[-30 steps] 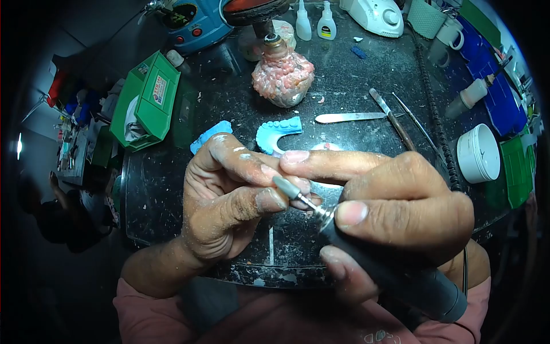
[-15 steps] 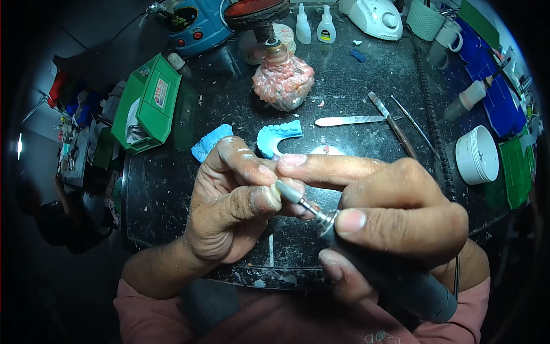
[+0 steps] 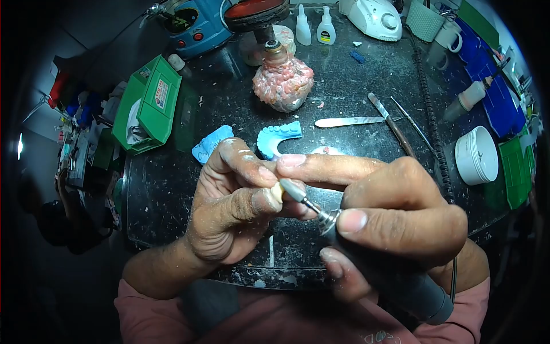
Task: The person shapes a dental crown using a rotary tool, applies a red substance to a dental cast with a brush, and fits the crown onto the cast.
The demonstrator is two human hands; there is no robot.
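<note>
Between its thumb and index finger, my left hand (image 3: 232, 200) pinches a small cream-coloured piece (image 3: 278, 192). My right hand (image 3: 401, 215) is wrapped round a dark rotary handpiece (image 3: 395, 281), which points up and left. The handpiece's grey, cone-shaped bit (image 3: 293, 190) is against or right beside the small piece. My right index finger reaches across to my left fingertips. Just beyond the hands lie a blue dental cast (image 3: 278, 137) with teeth and a second blue cast (image 3: 215, 143), partly behind my left hand.
Behind the casts stands a burner (image 3: 283, 83) crusted with pink material. Metal tools (image 3: 349, 121) lie right of it. A green bin (image 3: 146, 106) is at left, a white tub (image 3: 477, 155) at right. Two small bottles (image 3: 326, 28) and a white device (image 3: 375, 18) stand at the back.
The bit and the handpiece have shifted slightly, and a little more of the cream-coloured piece shows between my left fingers. Both hands keep their grips.
</note>
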